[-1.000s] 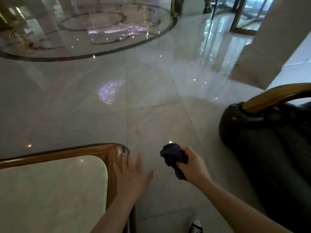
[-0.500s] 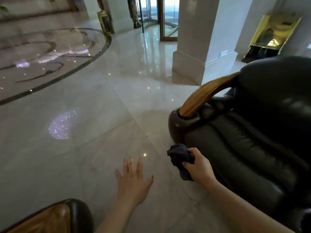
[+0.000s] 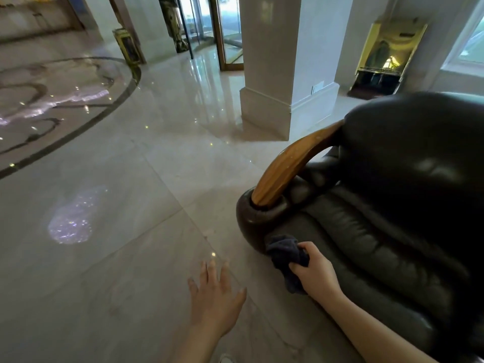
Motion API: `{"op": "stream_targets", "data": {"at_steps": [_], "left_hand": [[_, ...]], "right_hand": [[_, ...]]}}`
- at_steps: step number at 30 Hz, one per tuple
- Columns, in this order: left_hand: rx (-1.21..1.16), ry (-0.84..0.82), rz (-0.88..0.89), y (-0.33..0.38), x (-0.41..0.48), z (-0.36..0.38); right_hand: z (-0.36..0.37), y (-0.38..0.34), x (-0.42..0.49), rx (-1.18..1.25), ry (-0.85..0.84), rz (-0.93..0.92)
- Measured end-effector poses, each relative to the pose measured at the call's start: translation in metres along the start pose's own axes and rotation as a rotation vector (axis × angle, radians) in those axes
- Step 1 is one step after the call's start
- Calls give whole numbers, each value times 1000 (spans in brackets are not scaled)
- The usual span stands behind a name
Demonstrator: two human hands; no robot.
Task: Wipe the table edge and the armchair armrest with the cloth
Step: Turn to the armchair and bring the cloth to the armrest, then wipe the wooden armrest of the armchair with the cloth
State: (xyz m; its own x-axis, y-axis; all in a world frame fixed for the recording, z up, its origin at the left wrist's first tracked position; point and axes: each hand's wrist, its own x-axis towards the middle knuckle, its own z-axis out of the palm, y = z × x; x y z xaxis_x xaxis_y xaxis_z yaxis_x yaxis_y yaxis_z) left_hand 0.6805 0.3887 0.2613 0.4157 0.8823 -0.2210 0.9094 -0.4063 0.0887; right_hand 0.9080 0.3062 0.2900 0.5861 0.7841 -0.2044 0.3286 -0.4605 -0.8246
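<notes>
Down at about five o'clock, the right hand [image 3: 313, 272] is clenching a bunched dark cloth [image 3: 286, 255], with part of the cloth sticking out above the fist and a tail hanging below it. The cloth is sitting just beside the rounded front end of the armchair [image 3: 379, 231], a dark leather one filling the right side from three to five o'clock; whether the cloth is actually touching the leather cannot be told. Above the cloth, at about three o'clock, the curved wooden armrest [image 3: 290, 166] is rising out of the leather roll at the chair's front corner and arching back toward the padded backrest. The cloth is lying below the armrest and apart from it.

At six o'clock the left hand [image 3: 216, 301] is hovering released, palm down and fingers spread, over the polished marble floor [image 3: 131, 192], grasping nothing. The floor is reflecting small points of light, and a sparkling pale patch is glowing at about eight o'clock. A dark curved inlay band is running through the floor at ten o'clock. A white square pillar [image 3: 272, 66] is standing at one o'clock, with glass doors [image 3: 227, 24] behind it near twelve.
</notes>
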Motion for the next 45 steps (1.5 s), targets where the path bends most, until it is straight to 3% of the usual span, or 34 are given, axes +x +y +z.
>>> {"op": "stream_targets", "data": {"at_steps": [15, 23, 28, 38, 43, 45], "left_hand": [[-34, -37, 168, 28, 264, -16], [-42, -148, 173, 70, 361, -16], [-32, -191, 108, 100, 415, 21], [-249, 20, 33, 171, 558, 78], [-330, 30, 134, 195, 609, 121], [-288, 69, 131, 200, 614, 138]], "right_hand": [[18, -25, 218, -23, 136, 101], [8, -14, 309, -45, 164, 128], [-15, 23, 377, -4, 109, 176], [-49, 75, 504, 84, 61, 136], [-28, 80, 558, 1, 82, -3], [-15, 80, 573, -160, 98, -79]]}}
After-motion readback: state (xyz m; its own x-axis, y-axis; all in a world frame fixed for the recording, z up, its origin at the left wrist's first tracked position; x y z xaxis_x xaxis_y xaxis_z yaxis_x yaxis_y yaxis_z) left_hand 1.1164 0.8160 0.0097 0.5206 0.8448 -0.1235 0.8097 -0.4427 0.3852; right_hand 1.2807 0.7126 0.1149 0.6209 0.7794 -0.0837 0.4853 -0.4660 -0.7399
